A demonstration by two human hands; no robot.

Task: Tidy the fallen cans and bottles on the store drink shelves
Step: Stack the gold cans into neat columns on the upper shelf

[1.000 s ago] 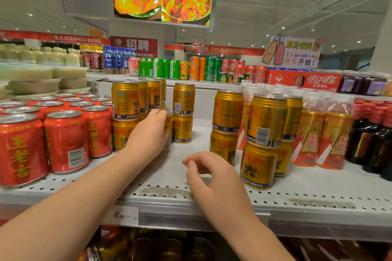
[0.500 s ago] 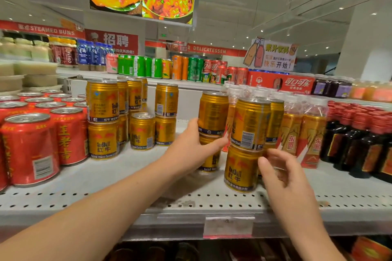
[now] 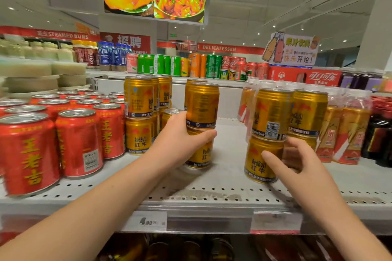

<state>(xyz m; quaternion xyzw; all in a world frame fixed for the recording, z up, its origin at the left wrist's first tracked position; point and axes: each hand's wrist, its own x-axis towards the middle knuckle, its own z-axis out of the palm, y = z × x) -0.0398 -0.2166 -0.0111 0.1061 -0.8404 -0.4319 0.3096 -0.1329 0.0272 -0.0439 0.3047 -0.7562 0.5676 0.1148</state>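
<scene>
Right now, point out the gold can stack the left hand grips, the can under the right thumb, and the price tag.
gold can stack [image 3: 202,105]: head view, upper can's side wall.
lower right can [image 3: 254,165]: head view, its printed front label.
price tag [image 3: 148,221]: head view, its printed figure.

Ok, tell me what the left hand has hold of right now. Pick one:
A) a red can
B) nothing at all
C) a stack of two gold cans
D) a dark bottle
C: the left hand is wrapped round the stack of two gold cans standing mid-shelf, thumb at the seam where the upper can sits on the lower one; the right hand grips the bottom can of another gold stack.
</scene>
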